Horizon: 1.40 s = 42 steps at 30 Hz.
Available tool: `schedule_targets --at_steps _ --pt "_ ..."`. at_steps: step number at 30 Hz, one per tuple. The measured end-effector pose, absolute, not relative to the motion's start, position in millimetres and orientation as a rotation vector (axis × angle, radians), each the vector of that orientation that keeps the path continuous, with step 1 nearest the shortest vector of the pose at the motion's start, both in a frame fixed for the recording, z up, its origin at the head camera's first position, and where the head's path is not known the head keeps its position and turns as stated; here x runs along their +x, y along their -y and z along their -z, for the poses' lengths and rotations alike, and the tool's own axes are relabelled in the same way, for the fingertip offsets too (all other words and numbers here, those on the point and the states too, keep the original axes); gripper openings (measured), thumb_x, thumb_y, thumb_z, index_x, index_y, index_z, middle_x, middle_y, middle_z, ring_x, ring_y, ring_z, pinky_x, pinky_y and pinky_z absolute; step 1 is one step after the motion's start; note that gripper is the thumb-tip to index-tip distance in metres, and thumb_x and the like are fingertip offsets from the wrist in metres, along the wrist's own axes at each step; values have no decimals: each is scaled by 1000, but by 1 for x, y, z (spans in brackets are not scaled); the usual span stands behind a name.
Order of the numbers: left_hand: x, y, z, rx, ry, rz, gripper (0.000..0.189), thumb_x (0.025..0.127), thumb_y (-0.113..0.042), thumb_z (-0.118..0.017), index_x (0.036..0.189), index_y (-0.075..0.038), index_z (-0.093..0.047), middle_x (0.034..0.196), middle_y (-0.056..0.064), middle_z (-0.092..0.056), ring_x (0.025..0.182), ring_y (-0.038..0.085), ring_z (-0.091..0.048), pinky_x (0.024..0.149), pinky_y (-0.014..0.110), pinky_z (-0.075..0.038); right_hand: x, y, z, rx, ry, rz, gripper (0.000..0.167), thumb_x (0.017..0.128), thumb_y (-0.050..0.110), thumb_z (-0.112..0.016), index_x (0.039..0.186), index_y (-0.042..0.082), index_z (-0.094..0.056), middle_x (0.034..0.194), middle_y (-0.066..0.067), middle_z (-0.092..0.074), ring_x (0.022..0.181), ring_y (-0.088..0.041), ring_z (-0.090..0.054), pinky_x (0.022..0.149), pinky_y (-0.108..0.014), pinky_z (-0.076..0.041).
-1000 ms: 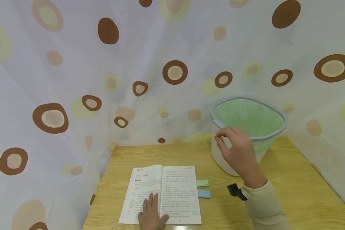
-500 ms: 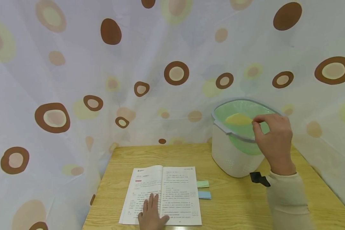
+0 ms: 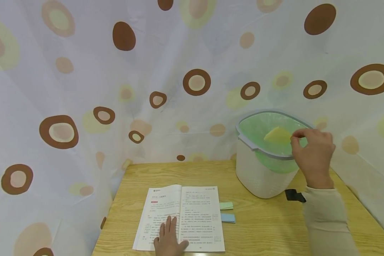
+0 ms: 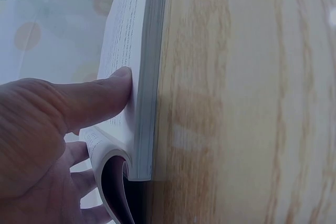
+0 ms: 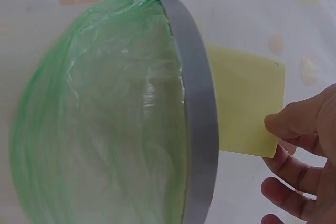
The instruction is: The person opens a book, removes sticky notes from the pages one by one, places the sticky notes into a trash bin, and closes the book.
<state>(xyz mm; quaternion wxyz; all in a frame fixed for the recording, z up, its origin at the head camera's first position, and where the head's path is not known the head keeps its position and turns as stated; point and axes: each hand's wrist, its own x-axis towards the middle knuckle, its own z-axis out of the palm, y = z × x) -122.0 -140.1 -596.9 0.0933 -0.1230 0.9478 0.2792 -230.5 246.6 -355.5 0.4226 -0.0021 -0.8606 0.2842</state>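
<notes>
A: Where is the yellow note [image 3: 276, 136]?

B: Above the mouth of the white bin [image 3: 259, 177], seen against its green liner [image 3: 252, 128]. In the right-wrist view the grey rim [image 5: 202, 103] hides part of the note, so how far it dips into the mouth is hard to judge.

A: How is such a release best made?

B: With the whole sheet inside the rim, I would say; then thumb and finger part cleanly. Paper this light may drift or catch on the edge, so a low, unhurried release seems safer than a flick.

A: Describe the hands.

B: Right hand [image 3: 315, 154]: thumb and forefinger closed in a pinch on one corner of the note, remaining fingers loosely bent; the wrist is raised, the forearm reaching forward. Left hand [image 3: 168, 236]: fingers extended and parted on the left page of the open book [image 3: 201, 213], thumb laid across to the right page, near the lower edge; it grasps nothing.
</notes>
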Motion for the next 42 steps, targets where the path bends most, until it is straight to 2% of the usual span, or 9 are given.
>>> schedule_targets --at_steps 8,26,38,42 --pt "-121 140 599 -350 -2816 -850 93 70 -33 -84 148 -10 -39 161 16 -32 146 50 -26 108 79 -23 -234 -248 359 -42 2190 -723 17 95 10 -59 97 -2 -70 107 -31 -63 107 -55 -43 79 -73 -31" --pt "-122 142 606 -351 -2807 -867 92 71 -33 -83 148 -9 -38 161 15 -31 146 49 -27 108 81 -21 -240 -254 371 -92 2293 -699 20 96 13 -56 99 -1 -70 111 -32 -62 108 -56 -42 78 -70 -29" --pt "-123 141 605 -372 -2800 -850 92 70 -32 -84 147 -9 -40 160 15 -33 145 49 -28 108 80 -22 -241 -255 373 -117 2373 -674 18 96 13 -58 99 0 -70 118 -32 -58 113 -57 -40 80 -72 -30" --pt "-124 140 604 -378 -2797 -839 92 70 -33 -85 147 -9 -41 159 15 -33 144 48 -29 107 80 -23 -239 -257 373 -124 2428 -669 19 97 14 -58 104 1 -70 121 -33 -56 115 -58 -38 80 -72 -29"
